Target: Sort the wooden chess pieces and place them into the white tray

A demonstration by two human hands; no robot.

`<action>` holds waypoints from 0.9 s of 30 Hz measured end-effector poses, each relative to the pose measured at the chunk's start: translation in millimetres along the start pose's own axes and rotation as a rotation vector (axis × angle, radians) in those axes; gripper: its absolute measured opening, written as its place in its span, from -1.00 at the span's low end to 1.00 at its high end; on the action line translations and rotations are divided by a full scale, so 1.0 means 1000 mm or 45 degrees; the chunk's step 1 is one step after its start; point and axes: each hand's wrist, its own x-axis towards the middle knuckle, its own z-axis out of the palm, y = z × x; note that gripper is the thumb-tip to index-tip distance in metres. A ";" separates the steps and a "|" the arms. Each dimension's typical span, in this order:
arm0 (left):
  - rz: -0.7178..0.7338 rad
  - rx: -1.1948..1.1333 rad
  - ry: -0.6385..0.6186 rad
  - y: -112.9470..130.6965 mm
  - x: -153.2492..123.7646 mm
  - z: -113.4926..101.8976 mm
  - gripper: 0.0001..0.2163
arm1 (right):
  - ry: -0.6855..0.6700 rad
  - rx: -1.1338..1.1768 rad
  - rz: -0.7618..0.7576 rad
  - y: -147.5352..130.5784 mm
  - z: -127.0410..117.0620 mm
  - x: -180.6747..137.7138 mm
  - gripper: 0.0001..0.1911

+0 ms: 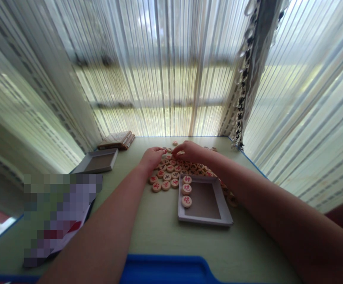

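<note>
Closest to the camera, a bright blue, smooth-edged panel (165, 270) runs along the near side of a pale green tabletop (156, 225) with blue edging. Both bare forearms reach forward over it to a crowded spread of round, pale, wood-coloured discs (170, 168) bearing red or black Chinese characters, which lies around the middle of the table towards the far side. At its left border the left hand (153, 156) has its thumb and fingers drawn close together, with a small patch of red at the tips; whether that is a disc in its grip cannot be told. Just beside it, the right hand (190, 149) is half curled, fingertips pointing down among the far discs, and any hold there is hidden. Nearer, a shallow grey-white cardboard box (205, 222) stands against the spread, with three red-lettered discs (186, 189) in a column along its left wall. More discs show partly beneath the right forearm. To the left are a second shallow grey box (113, 161), a flat brown-edged stack (118, 140) behind it and a pixelated object (70, 213) nearer. Sheer striped curtains (159, 86) hang beyond.
</note>
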 end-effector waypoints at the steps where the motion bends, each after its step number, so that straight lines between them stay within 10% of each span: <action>1: -0.005 0.019 0.004 0.001 -0.001 0.000 -0.75 | -0.009 -0.013 0.025 -0.001 0.000 0.000 -0.74; 7: -0.001 0.044 0.006 0.005 -0.005 0.000 -0.75 | 0.072 -0.001 0.072 -0.010 -0.005 0.000 -0.65; 14: 0.013 0.009 0.001 0.006 -0.006 -0.001 -0.76 | -0.359 -0.084 -0.126 -0.042 -0.015 -0.008 -0.79; 27: 0.134 -0.176 -0.040 -0.005 0.005 0.000 -0.82 | -0.352 -0.158 -0.154 -0.053 -0.010 -0.010 -0.72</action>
